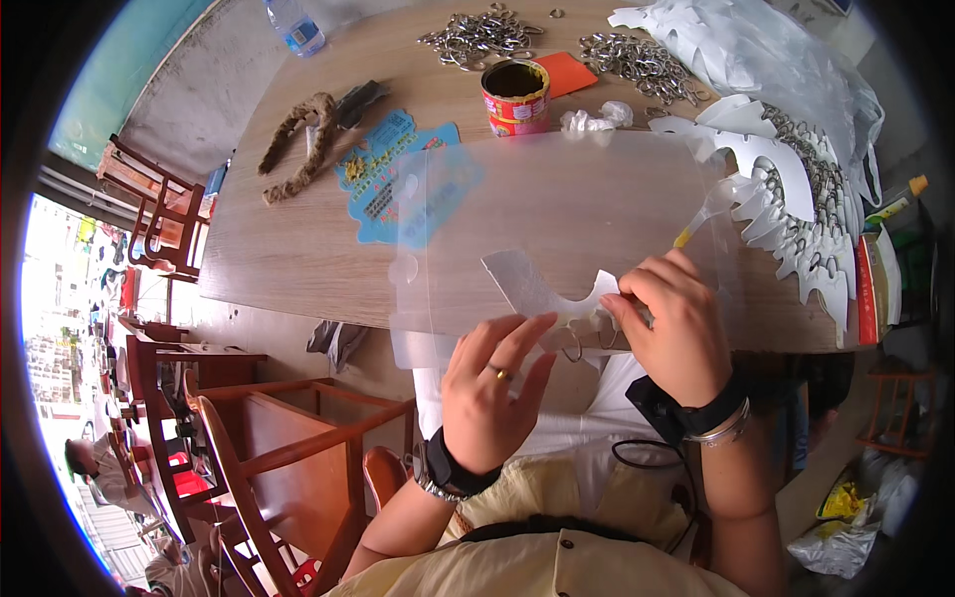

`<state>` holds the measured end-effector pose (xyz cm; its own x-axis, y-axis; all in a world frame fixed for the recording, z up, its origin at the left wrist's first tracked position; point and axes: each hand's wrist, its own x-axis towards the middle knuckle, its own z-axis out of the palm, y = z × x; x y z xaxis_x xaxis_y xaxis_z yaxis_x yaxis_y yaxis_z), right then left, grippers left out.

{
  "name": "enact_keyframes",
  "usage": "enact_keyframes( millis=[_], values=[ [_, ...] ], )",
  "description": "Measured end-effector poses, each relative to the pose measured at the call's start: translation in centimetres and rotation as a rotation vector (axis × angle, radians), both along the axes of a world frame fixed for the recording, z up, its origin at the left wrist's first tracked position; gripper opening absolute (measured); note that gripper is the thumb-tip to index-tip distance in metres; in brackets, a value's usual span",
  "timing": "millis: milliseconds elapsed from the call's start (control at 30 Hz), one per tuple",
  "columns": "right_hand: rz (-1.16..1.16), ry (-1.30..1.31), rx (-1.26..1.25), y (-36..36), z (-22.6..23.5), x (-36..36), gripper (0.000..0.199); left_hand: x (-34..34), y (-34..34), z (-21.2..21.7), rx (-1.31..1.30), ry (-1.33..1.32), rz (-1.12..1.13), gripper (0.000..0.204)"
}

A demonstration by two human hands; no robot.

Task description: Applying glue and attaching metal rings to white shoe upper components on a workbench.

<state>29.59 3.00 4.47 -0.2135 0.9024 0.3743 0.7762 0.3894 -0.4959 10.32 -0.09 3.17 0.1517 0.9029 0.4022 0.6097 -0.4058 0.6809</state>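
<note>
Pinching a white card (542,289), both hands work over a cluttered wooden table (298,249).

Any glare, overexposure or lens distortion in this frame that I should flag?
Head view: strong fisheye, the table edge bows and the corners go black; daylight blows out the far left rim; the clear plastic sheet hazes the wood beneath it; both the left hand and right hand look sharp.

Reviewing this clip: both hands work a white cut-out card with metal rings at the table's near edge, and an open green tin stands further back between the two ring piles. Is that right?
Not quite. The open tin is red with a yellow band, not green, as the head view shows. The rest holds: the left hand and right hand work the white cut-out card at the table edge, with the ring piles behind.
</note>
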Motion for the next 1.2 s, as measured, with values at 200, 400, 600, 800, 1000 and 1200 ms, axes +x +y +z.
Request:
enact_keyframes(
  millis=[200,400,600,800,1000,1200],
  values=[
    [-0.078,0.061,0.182,-1.3,-0.1,-1.6,0.027,0.1,1.5,-1.0,-0.003,0.076,-0.052,0.028],
    [0.098,0.267,-0.059,-1.3,-1.3,-2.8,0.025,0.1,2.1,-1.2,-0.030,0.066,-0.032,0.023],
    [0.152,0.249,-0.174,-0.4,-1.8,-2.4,0.021,-0.3,3.1,-1.0,-0.075,0.069,-0.062,0.018],
    [0.185,0.260,-0.280,0.6,-1.5,-2.0,0.014,-0.9,4.0,-0.7,-0.143,0.091,-0.177,0.013],
    [0.191,0.170,-0.243,0.9,-1.4,-2.4,0.012,-0.8,4.9,-1.0,-0.101,0.208,-0.262,0.013],
    [0.197,0.127,-0.263,1.0,-1.5,-2.5,0.015,-0.5,5.2,-1.1,-0.132,0.182,-0.230,0.013]
  ],
)
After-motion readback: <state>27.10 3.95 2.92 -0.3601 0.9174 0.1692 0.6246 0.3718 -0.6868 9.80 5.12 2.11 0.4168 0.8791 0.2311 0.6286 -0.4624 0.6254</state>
